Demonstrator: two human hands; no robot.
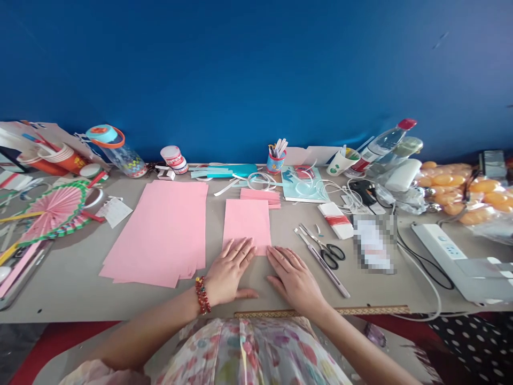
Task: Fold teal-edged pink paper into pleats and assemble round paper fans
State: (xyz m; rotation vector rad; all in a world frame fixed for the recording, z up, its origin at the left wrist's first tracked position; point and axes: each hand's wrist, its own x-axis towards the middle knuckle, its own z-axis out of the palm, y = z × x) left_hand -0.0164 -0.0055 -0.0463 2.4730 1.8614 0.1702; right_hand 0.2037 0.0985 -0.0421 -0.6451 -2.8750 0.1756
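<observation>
A small pink rectangle of paper (pixel 247 222) lies flat on the table in front of me. My left hand (pixel 230 270) rests palm down, its outstretched fingers lying on the paper's lower left part. Flat beside it, my right hand (pixel 294 275) has its fingertips at the paper's lower right corner. Neither hand grips anything. To the left is a stack of larger pink sheets (pixel 164 232), slightly fanned. Right of my right hand lie black-handled scissors (pixel 326 250) and a pale utility knife (pixel 323 263).
Folded pink strips (pixel 260 198) lie behind the paper. A wooden ruler (pixel 372 310) runs along the front edge. A pink paper fan (pixel 54 211) is at left, a red-wound thread card (pixel 336 220) and a power strip (pixel 449 251) at right. Cups and bottles line the blue wall (pixel 240 80).
</observation>
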